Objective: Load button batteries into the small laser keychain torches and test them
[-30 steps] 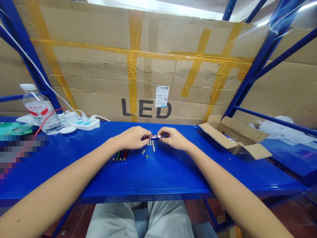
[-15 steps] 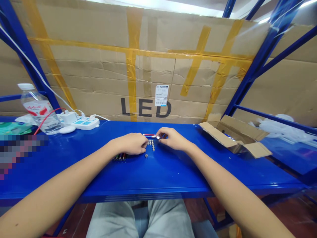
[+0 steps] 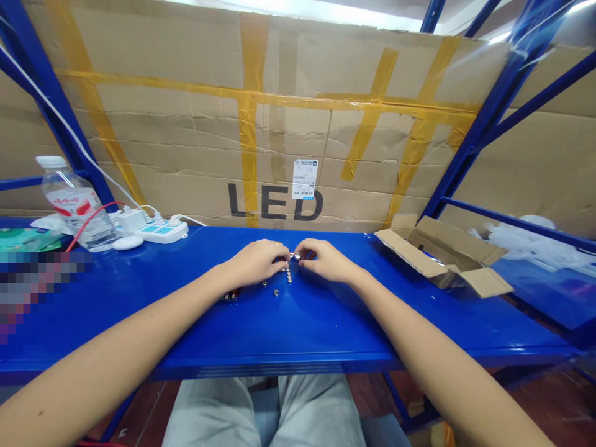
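**Blue bench (image 3: 298, 335): both hands meet over loose silver cells (image 3: 288, 277)**

Grey-trousered knees sit nearest, under the bench's front edge. Further in, a few coloured pens (image 3: 230, 295) lie partly hidden under the left wrist. The small round silver cells are scattered just beyond, right below the fingertips. The right hand (image 3: 326, 261) pinches a small silver-tipped piece (image 3: 293, 254) between thumb and forefinger, just above the cells. The left hand (image 3: 256, 262) is curled, its fingertips at the same piece; I cannot tell whether it grips it. To the right stands an open cardboard box (image 3: 442, 257). At far left are a power strip (image 3: 161, 231) and a water bottle (image 3: 77, 205). A taped cardboard sheet (image 3: 279, 124) marked LED closes the back.
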The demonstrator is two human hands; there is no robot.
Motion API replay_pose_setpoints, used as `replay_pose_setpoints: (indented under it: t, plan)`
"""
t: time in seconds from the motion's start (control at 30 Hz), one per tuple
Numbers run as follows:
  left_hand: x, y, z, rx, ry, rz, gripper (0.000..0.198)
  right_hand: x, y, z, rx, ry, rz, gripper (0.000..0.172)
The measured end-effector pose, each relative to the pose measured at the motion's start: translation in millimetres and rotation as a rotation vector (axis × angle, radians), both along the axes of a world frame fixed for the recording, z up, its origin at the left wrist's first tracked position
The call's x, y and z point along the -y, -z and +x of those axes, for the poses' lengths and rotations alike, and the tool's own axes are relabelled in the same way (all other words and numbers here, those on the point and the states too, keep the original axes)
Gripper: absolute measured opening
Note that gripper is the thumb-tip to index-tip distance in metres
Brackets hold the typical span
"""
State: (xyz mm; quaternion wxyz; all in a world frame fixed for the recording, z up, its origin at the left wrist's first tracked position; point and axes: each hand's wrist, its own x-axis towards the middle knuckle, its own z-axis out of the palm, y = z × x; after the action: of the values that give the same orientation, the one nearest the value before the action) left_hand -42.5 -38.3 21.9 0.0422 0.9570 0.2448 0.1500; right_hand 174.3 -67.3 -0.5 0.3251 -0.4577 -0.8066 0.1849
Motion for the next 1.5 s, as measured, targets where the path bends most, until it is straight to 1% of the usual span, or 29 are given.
replay_pose_setpoints:
  t: [0.07,0.13,0.27,0.37,0.47,0.53,0.57,0.67,0.73,0.83,0.93,1.0,1.17,1.33,1.5]
  plan:
    - [-1,5.9,4,0.125,-0.005,0.091,0.023,0,-0.1,-1,-0.039,-0.010,-0.037,0.016]
    - [-1,10.6,6,0.189,-0.001,0.135,0.026,1,-0.3,-2,-0.076,-0.030,-0.070,0.014]
    - [1,14.9,6,0.167,0.036,0.206,0.029,2,-1.6,-4,-0.159,-0.058,-0.123,0.011]
    - [2,12.9,5,0.114,0.024,0.234,0.030,2,-3.0,-5,-0.192,-0.055,-0.155,0.012]
    - [4,3.7,2,0.108,-0.050,0.223,0.029,1,-3.6,-3,-0.173,-0.015,-0.130,0.013]
    - [4,-6.3,-2,0.058,-0.119,0.202,0.026,0,-3.5,-2,-0.145,0.010,-0.096,0.013]
    - [4,-11.6,-5,-0.009,-0.147,0.179,0.024,0,-3.2,-1,-0.130,0.017,-0.081,0.013]
    - [4,-23.9,-14,-0.248,-0.158,0.015,0.017,-1,-1.9,0,-0.095,0.020,-0.054,0.012]
    - [4,-26.8,-19,-0.357,-0.152,-0.102,0.014,-1,-0.7,1,-0.082,0.013,-0.056,0.013]
    - [3,-25.4,-20,-0.418,-0.117,-0.209,0.015,-2,0.8,1,-0.068,0.007,-0.051,0.014]
    - [2,-23.0,-19,-0.426,-0.080,-0.269,0.020,-3,1.2,1,-0.057,0.007,-0.037,0.014]
    - [1,-22.4,-18,-0.428,-0.075,-0.294,0.020,-2,1.1,1,-0.057,0.005,-0.039,0.014]
    - [-2,-20.6,-18,-0.430,-0.107,-0.352,0.013,-2,0.8,0,-0.049,-0.008,-0.026,0.015]
    - [0,-19.5,-17,-0.493,-0.185,-0.332,0.013,-1,1.2,-1,-0.029,-0.009,-0.035,0.015]
    - [2,-21.7,-16,-0.502,-0.203,-0.352,0.011,0,2.0,-2,-0.015,-0.012,-0.040,0.014]
